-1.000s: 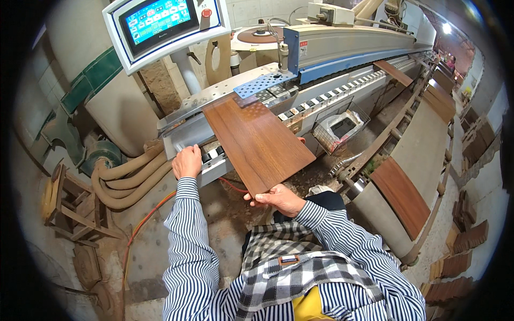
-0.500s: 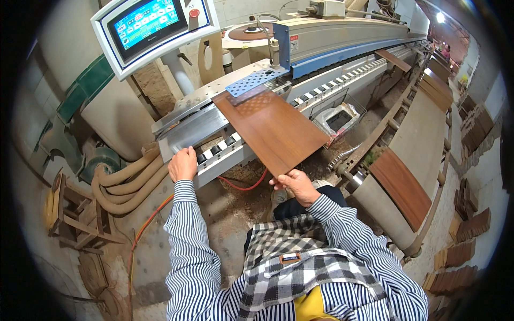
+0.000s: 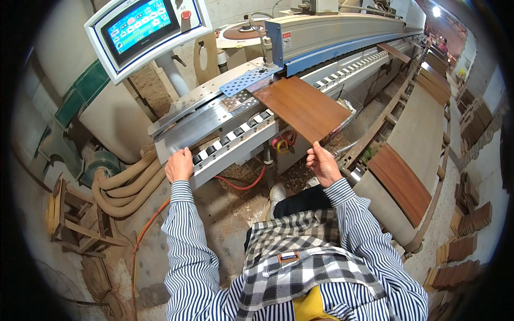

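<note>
A brown wood panel [image 3: 305, 109] lies tilted across the feed side of a long machine [image 3: 332, 45]. Its far edge meets the machine bed beside a blue perforated plate [image 3: 243, 83]. At the panel's near corner, my right hand [image 3: 324, 166] grips with thumb and fingertips. My left hand [image 3: 179, 165] is closed over the near end of the metal infeed table [image 3: 206, 128], next to a row of black and white rollers [image 3: 235, 134]; its fingertips are partly hidden.
A control screen [image 3: 140, 29] stands at the upper left. To the right runs a conveyor [image 3: 399, 123] carrying another brown panel [image 3: 401, 182]. Stacked boards [image 3: 455, 275] line the floor at far right. Thick hoses [image 3: 128, 184], a wooden stool [image 3: 80, 214] and a red hose [image 3: 243, 186] are low down.
The panel has slid right and farther along the machine, uncovering more rollers. My right hand has moved right and forward with its corner. My left hand stays at the table's end.
</note>
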### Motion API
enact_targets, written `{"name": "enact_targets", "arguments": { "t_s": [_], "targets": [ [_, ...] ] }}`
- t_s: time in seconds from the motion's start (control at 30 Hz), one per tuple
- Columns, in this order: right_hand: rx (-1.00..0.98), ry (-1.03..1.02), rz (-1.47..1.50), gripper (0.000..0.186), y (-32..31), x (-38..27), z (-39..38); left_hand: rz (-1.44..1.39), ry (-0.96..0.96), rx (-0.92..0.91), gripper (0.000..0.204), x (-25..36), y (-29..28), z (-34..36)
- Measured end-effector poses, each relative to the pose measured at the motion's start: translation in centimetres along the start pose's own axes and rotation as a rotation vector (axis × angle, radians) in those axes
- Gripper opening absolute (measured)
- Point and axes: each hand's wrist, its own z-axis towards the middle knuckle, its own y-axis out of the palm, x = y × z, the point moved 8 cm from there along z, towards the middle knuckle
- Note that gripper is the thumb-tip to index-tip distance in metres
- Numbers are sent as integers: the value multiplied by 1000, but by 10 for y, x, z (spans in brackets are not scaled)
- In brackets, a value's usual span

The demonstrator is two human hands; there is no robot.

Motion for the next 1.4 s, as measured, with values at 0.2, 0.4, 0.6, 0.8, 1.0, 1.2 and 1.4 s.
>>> {"name": "enact_targets", "arguments": {
  "t_s": [0.2,0.4,0.6,0.8,1.0,1.2,1.4],
  "targets": [
    [130,-105,95,33,-51,-29,2,-15,10,-17,38,-5,7,7],
    [772,-352,-272,49,-242,-42,-109,-15,5,-21,37,-4,7,5],
    [1440,-511,-109,72,-395,-48,-293,-4,1,-16,37,-1,2,1],
    [1438,-314,-42,65,-411,-56,-312,0,11,-21,38,-5,8,5],
    [1552,-333,-346,46,-397,-36,-316,11,-1,-15,38,-6,5,4],
    [1063,-348,38,13,-371,17,-276,1,-15,-23,38,-5,3,2],
    [774,-124,347,24,-307,53,-229,-3,16,-8,39,-4,3,3]
  ]
}}
